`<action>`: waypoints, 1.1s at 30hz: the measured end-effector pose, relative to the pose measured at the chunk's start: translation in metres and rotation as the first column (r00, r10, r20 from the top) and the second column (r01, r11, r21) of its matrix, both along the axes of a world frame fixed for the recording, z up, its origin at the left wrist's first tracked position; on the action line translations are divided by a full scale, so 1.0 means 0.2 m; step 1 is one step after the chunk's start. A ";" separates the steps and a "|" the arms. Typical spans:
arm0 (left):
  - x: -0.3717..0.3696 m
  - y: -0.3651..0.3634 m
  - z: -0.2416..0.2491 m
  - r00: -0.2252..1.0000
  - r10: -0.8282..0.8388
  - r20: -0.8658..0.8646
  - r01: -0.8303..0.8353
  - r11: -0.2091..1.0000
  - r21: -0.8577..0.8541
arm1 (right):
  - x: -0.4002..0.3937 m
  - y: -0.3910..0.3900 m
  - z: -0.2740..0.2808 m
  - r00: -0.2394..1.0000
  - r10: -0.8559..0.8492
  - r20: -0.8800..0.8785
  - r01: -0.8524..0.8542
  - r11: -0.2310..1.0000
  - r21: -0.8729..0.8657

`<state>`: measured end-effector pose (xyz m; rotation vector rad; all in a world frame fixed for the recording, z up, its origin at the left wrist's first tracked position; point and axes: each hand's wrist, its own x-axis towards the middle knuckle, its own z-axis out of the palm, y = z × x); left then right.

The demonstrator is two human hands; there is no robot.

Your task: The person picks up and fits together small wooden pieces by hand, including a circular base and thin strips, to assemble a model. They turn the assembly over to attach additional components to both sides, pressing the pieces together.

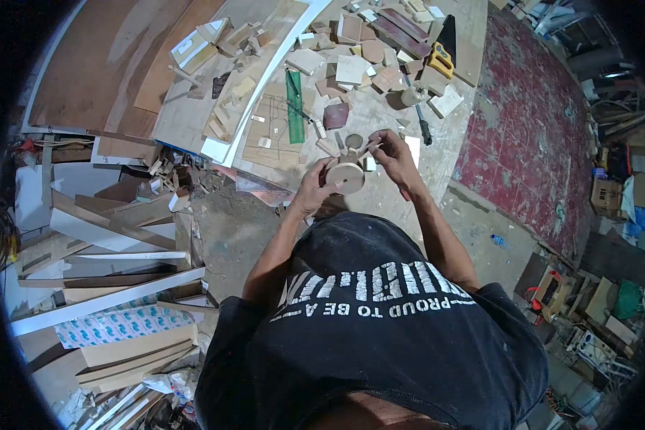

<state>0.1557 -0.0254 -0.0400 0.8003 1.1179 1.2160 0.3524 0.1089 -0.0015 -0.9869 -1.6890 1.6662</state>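
Observation:
My left hand (314,192) is closed around the edge of a pale round wooden disc (350,179) with a small hole in its middle. Just beyond the disc is a smaller round piece (353,140), which looks joined to other small wooden parts. My right hand (395,159) is at the right of these parts, with thumb and fingers pinched together close to the small round piece. What lies between those fingertips is too small to make out. A dark reddish block (336,116) lies on the workbench (437,132) beyond my hands.
Many wood offcuts (352,69) cover the bench's far side. A yellow-handled saw (443,61), a dark-handled tool (425,127) and a green strip (294,106) lie there too. Stacked boards (122,279) fill the floor at left. Red flooring (527,143) is at right.

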 end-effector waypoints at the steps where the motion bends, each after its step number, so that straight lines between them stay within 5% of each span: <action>1: -0.01 0.01 0.03 1.000 -0.017 0.012 0.017 1.000 0.018 | 0.00 -0.01 0.01 0.999 -0.024 -0.041 0.022 0.998 -0.058; 2: -0.01 0.01 0.07 1.000 -0.020 0.011 0.019 1.000 0.020 | 0.00 -0.01 0.01 0.995 -0.051 -0.080 0.042 0.992 -0.116; 4: -0.01 -0.01 0.18 0.957 0.025 0.288 0.036 0.979 -0.203 | -0.03 -0.03 0.03 0.993 -0.067 -0.100 0.049 0.984 -0.170; 8: -0.01 0.01 0.08 0.996 -0.037 0.081 0.039 0.999 -0.026 | -0.10 -0.08 0.06 0.997 -0.074 -0.038 0.063 0.970 -0.234; 10: 0.00 0.01 0.14 0.963 0.089 0.255 -0.061 0.992 -0.114 | -0.09 -0.09 0.05 0.999 -0.011 -0.034 0.004 0.980 -0.198; 16: 0.01 -0.01 0.26 0.933 0.147 0.330 -0.110 0.985 -0.130 | -0.07 -0.18 0.13 0.986 0.148 -0.075 -0.162 0.952 -0.259; 25: 0.00 0.00 0.34 0.985 0.090 0.149 -0.085 0.996 -0.035 | -0.07 -0.18 0.20 0.975 0.158 -0.155 -0.192 0.952 -0.238; 27: 0.02 -0.01 0.40 0.962 0.107 0.251 -0.095 0.994 -0.058 | -0.07 -0.18 0.17 0.971 0.149 -0.185 -0.198 0.938 -0.285; 29: 0.05 0.00 0.45 0.928 0.124 0.352 -0.103 0.992 -0.079 | -0.09 -0.20 0.08 0.991 -0.020 -0.134 0.019 1.000 -0.012; 33: 0.11 0.01 0.44 0.966 0.187 0.180 -0.194 0.981 0.020 | -0.06 -0.19 0.17 0.998 -0.062 0.027 0.049 0.939 0.340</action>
